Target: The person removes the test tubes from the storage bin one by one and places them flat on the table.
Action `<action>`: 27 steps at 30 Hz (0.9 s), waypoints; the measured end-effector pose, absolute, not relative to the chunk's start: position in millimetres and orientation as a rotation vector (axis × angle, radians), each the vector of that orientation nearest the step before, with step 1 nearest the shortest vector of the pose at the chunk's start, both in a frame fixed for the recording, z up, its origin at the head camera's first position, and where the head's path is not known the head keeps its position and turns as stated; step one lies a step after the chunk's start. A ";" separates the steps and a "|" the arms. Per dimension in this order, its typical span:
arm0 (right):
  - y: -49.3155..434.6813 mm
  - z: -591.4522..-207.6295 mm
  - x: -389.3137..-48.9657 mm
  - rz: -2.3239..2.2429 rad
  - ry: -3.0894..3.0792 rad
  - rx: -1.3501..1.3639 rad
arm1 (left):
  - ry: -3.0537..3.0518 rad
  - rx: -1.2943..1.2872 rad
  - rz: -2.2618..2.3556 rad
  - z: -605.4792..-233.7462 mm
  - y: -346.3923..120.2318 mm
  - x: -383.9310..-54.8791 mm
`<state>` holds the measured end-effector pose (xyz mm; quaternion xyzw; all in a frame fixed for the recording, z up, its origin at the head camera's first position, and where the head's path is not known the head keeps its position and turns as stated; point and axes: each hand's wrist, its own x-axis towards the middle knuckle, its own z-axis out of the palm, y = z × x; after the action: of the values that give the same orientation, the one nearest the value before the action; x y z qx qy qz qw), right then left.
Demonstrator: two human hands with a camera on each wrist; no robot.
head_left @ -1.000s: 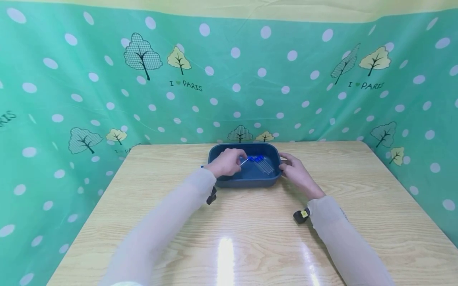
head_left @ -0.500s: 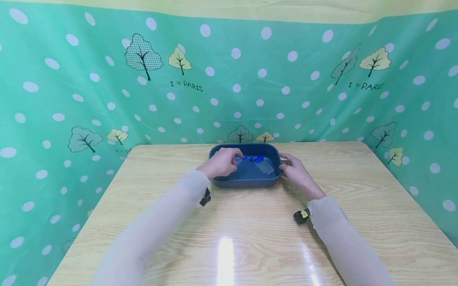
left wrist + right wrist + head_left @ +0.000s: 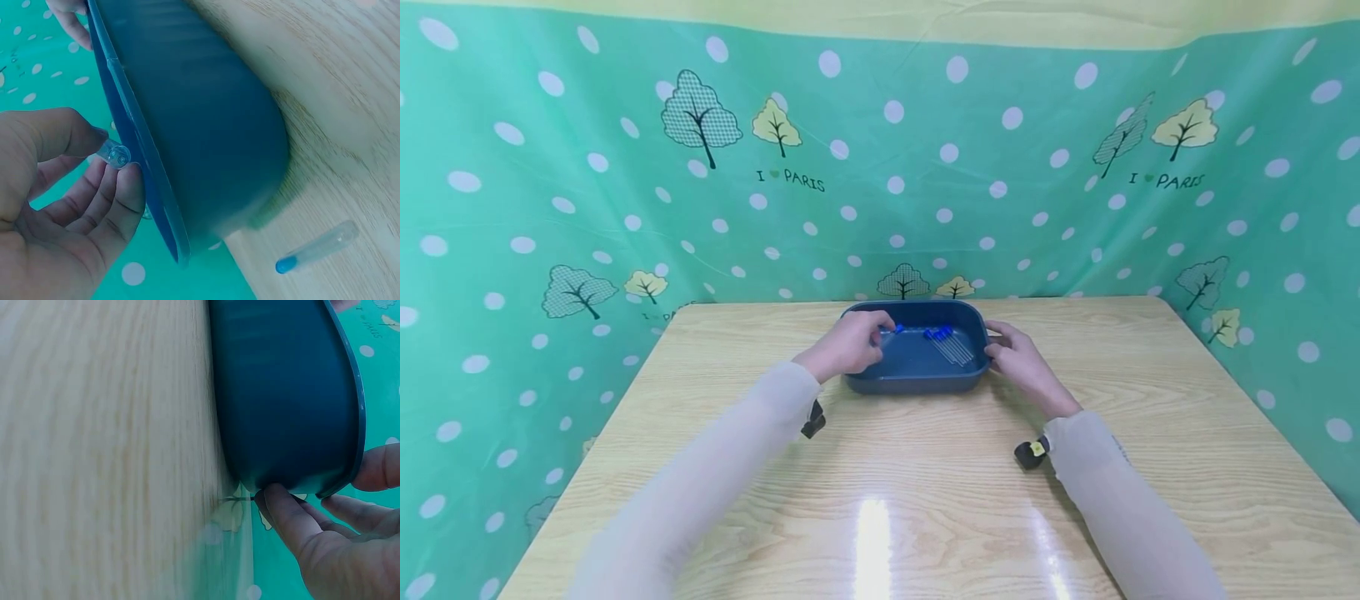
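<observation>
Near the table's far edge stands a dark blue rectangular basin (image 3: 917, 385). My left hand (image 3: 850, 342) is over its left end, pinching a clear test tube (image 3: 116, 154) between thumb and fingers; the tube's blue cap (image 3: 899, 328) points toward the inside of the basin. Several blue-capped test tubes (image 3: 953, 346) lie side by side on the basin floor toward the right. At the basin's right end, my right hand (image 3: 1021, 362) grips the wall, thumb at the rim (image 3: 360, 425) and fingers against the outside.
Another blue-capped test tube (image 3: 319, 247) lies on the wooden table (image 3: 940, 475) outside the basin's left end, hidden in the head view by the left arm. A green polka-dot curtain (image 3: 880, 167) hangs behind the table and along both sides.
My left hand has moved left across the basin with the pinched test tube, away from the tubes lying on the right. My right hand stays on the basin's right end.
</observation>
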<state>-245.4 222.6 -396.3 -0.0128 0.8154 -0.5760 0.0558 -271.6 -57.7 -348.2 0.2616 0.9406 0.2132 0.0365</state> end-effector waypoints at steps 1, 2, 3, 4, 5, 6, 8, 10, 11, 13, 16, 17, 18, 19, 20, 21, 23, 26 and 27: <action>222.7 -396.3 -245.4 -1.746 2.476 -0.038 | 2.889 0.801 0.658 -348.0 -59.0 -271.0; 223.0 -396.4 -245.4 -1.741 2.479 -0.039 | 2.886 0.795 0.665 -347.7 -60.4 -270.4; 223.3 -396.6 -245.4 -1.738 2.479 -0.041 | 2.886 0.789 0.668 -347.6 -61.8 -269.8; 223.5 -396.6 -245.4 -1.737 2.479 -0.043 | 2.884 0.782 0.677 -347.2 -63.3 -269.1; 223.6 -396.8 -245.6 -1.733 2.481 -0.040 | 2.881 0.783 0.687 -347.3 -65.1 -268.7; 223.6 -397.0 -245.8 -1.731 2.481 -0.038 | 2.879 0.780 0.693 -347.3 -66.9 -268.2; 223.9 -397.2 -246.3 -1.732 2.480 -0.035 | 2.877 0.774 0.707 -347.1 -70.5 -267.0; 223.8 -397.1 -246.5 -1.735 2.476 -0.026 | 2.869 0.758 0.731 -347.3 -74.1 -265.4; 223.9 -397.1 -246.8 -1.737 2.475 -0.022 | 2.871 0.753 0.735 -347.5 -75.9 -264.7; 224.0 -396.8 -246.7 -1.742 2.470 -0.020 | 2.876 0.735 0.736 -347.1 -79.2 -262.7; 224.0 -396.3 -246.3 -1.743 2.466 -0.017 | 2.896 0.736 0.728 -346.7 -83.9 -260.5; 224.1 -396.2 -246.1 -1.744 2.465 -0.016 | 2.907 0.739 0.719 -346.9 -85.5 -260.0; 224.1 -396.0 -245.9 -1.743 2.465 -0.015 | 2.914 0.739 0.711 -346.9 -87.0 -259.4; 224.2 -396.0 -245.6 -1.744 2.466 -0.013 | 2.923 0.739 0.703 -346.9 -88.5 -258.9; 224.4 -395.8 -245.4 -1.751 2.461 -0.019 | 2.930 0.736 0.699 -346.9 -89.8 -258.2; 224.4 -395.7 -245.1 -1.758 2.459 -0.020 | 2.934 0.730 0.696 -347.2 -91.4 -257.7; 225.0 -395.8 -245.0 -1.769 2.453 -0.038 | 2.945 0.713 0.694 -347.7 -94.4 -256.4; 225.4 -396.2 -245.2 -1.785 2.443 -0.053 | 2.953 0.691 0.721 -348.5 -98.7 -254.4; 225.4 -396.4 -245.4 -1.784 2.446 -0.052 | 2.956 0.686 0.731 -348.9 -100.1 -254.0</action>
<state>-245.4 225.4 -396.4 -0.0172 0.8066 -0.5881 0.0568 -254.0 -100.1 -348.9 0.2198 0.9470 0.2340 0.0100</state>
